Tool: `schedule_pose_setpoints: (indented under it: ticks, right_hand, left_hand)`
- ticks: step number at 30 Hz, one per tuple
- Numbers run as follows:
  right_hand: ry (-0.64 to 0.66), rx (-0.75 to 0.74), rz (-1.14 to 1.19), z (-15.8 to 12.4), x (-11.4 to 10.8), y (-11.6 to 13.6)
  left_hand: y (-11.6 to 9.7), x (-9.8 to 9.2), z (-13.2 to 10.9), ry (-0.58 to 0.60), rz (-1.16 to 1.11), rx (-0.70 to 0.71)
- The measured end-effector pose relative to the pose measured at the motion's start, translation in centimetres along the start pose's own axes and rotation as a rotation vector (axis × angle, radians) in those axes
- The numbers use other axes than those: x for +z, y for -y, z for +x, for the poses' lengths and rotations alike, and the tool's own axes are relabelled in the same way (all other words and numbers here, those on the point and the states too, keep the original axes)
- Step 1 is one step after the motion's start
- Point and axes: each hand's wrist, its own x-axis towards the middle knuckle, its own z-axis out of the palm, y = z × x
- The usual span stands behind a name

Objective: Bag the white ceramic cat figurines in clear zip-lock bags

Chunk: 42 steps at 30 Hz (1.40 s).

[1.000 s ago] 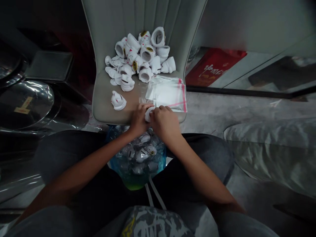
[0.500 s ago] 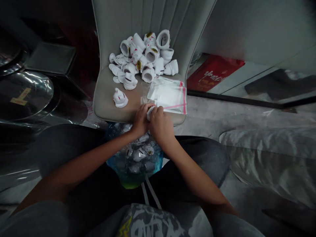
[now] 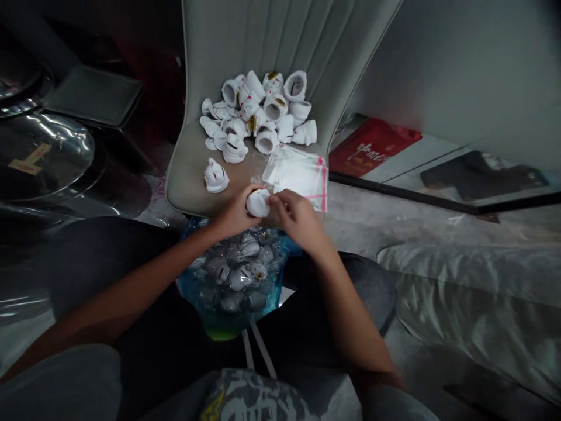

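Observation:
Over the front edge of the chair seat, my left hand [image 3: 239, 210] is closed around a white lucky cat figurine [image 3: 258, 203], its pale rounded side facing up. My right hand [image 3: 300, 217] has its thumb and fingers pinched at the figurine's right edge. One more lucky cat [image 3: 216, 176] stands apart on the seat to the left. Behind it lies a pile of hollow white lucky cats [image 3: 267, 140], several with open bottoms showing. Flat white oval pieces [image 3: 211, 127] lie at the pile's left. Clear plastic sleeves with pink strips [image 3: 302, 178] lie just beyond my right hand.
Below the grey chair [image 3: 188, 181], between my legs, a blue plastic bag [image 3: 278, 286] holds several wrapped lucky cats [image 3: 240, 278]. Shiny metal containers [image 3: 56, 166] stand at the left. A red bag [image 3: 372, 149] is at the right, near a grey covered cushion-like shape [image 3: 473, 280].
My right hand has shifted right, uncovering the figurine, which now shows its pale rounded side. My left hand still holds it. The camera view has shifted slightly.

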Motion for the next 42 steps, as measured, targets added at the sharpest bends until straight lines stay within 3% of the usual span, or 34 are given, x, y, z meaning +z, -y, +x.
schedule_pose_setpoints:
  ticks: [4,10,15,19,28,42]
  right_hand:
    - [-0.125,-0.063,0.216,-0.2,-1.3,-2.1]
    - [0.016,-0.325,0.183,-0.6,-0.9,-2.0]
    - [0.080,-0.352,0.049,-0.8,-0.4,-1.6]
    - [0.076,-0.362,-0.090,-0.7,0.0,-1.3]
    - [0.041,-0.257,-0.260,-0.1,2.7,-1.5]
    - [0.083,-0.179,-0.348,0.2,3.7,-0.3]
  left_hand:
    - [-0.3,-1.5,0.0,0.048,-0.028,-0.025]
    - [-0.6,-4.6,0.9,0.409,-0.052,0.010]
    - [-1.0,-6.3,1.4,0.507,-0.021,0.053]
    - [-1.0,-5.9,1.0,0.488,0.027,0.038]
    - [-0.3,-3.3,1.8,0.266,0.122,0.067]
    - [0.6,-3.4,1.6,0.262,0.017,-0.057]
